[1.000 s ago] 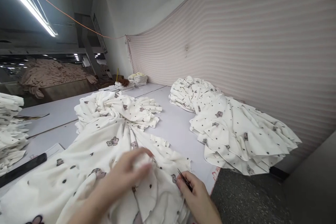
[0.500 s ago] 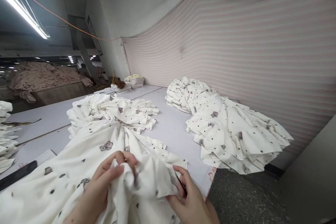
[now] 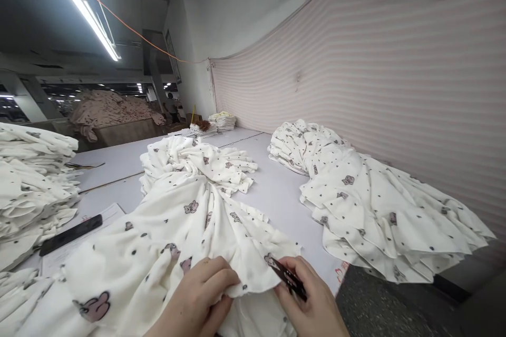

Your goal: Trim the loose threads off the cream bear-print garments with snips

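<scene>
White fabric (image 3: 190, 189) printed with small bears and dots lies bunched across the table in front of me. My left hand (image 3: 205, 289) is closed on its near edge, the fingertips curled into the cloth. In my right hand (image 3: 308, 295) is a pair of black thread snips (image 3: 291, 280), the blades pointing up and left over the fabric. The fingers of that hand also meet the cloth edge; whether they pinch it I cannot tell.
A second heap of the same fabric (image 3: 356, 189) hangs over the table's right edge. White stacked cloth (image 3: 35, 195) stands at left, near a black phone-like object (image 3: 71, 234) on paper. Folded pieces (image 3: 222, 121) sit at the back, before a striped curtain (image 3: 356, 63).
My left hand has lowered from the raised, bunched cloth to its edge, and the fabric lies flatter. The snips show more fully in my right hand. The view has turned left.
</scene>
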The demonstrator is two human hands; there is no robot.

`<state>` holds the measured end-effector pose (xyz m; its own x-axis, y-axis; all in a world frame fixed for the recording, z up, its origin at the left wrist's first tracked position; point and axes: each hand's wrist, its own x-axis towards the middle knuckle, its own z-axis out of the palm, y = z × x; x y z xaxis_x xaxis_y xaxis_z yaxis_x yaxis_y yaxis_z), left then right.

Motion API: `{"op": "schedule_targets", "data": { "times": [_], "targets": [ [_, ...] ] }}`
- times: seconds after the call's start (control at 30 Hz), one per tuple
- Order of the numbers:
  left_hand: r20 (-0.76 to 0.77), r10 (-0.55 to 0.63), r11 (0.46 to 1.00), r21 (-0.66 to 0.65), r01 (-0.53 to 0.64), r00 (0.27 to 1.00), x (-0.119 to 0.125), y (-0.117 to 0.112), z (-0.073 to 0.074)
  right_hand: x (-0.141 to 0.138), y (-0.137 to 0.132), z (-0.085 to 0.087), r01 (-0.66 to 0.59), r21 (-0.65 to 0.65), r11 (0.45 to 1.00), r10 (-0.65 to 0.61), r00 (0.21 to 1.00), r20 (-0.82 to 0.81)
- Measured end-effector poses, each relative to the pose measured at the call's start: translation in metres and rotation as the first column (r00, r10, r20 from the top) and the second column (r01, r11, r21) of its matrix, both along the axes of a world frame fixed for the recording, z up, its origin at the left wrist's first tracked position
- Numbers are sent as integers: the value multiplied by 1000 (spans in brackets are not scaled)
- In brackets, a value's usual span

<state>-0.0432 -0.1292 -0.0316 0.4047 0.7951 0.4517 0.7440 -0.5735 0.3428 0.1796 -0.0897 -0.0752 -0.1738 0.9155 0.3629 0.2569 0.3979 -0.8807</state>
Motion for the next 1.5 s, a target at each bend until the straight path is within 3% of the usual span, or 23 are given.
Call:
{"op": "schedule_targets", "data": {
  "times": [0.2, 0.33, 0.63, 0.77, 0.83, 0.9, 1.0, 1.07, 1.17, 1.3, 1.4, 1.5],
  "targets": [
    [52, -19, 999, 48, 17, 998, -2, 0, -2, -2, -17, 21, -177, 155, 972, 148, 972, 183],
    [41, -19, 999, 51, 17, 999, -1, 1, -3, -10, -16, 25, -209, 205, 956, 147, 948, 282],
    [46, -18, 999, 27, 17, 999, -1, 1, 0, -10, -15, 24, -222, 177, 959, 181, 958, 223],
    [116, -25, 1000, 5, 25, 993, 0, 2, 3, -12, -15, 22, -161, 147, 976, 131, 972, 196],
    [155, -14, 999, -49, 22, 988, 3, 3, 7, -16, -13, 20, -125, 137, 983, 97, 976, 195],
    [181, 68, 979, -203, -31, 981, 5, 5, 14, -22, -7, 18, -74, 148, 986, 44, 979, 200],
    [200, 281, 865, -476, -158, 938, 9, 9, 25, -34, 2, 15, -6, 113, 994, -5, 995, 95],
    [233, 385, 802, -563, -199, 893, 11, 12, 31, -40, 4, 14, -50, 116, 992, 57, 997, -59],
    [322, 397, 778, -616, -128, 860, 11, 14, 36, -46, 4, 13, -86, 257, 963, 132, 977, -170],
    [343, 312, 779, -627, -32, 886, 11, 12, 36, -50, 5, 7, -74, 368, 927, 93, 995, -34],
    [290, 309, 790, -609, -74, 906, 13, 14, 32, -54, 8, 7, -32, 329, 944, 36, 999, -6],
    [336, 303, 815, -577, -60, 892, 16, 16, 31, -56, 9, 14, 6, 169, 986, 8, 997, -80]
  ]
}}
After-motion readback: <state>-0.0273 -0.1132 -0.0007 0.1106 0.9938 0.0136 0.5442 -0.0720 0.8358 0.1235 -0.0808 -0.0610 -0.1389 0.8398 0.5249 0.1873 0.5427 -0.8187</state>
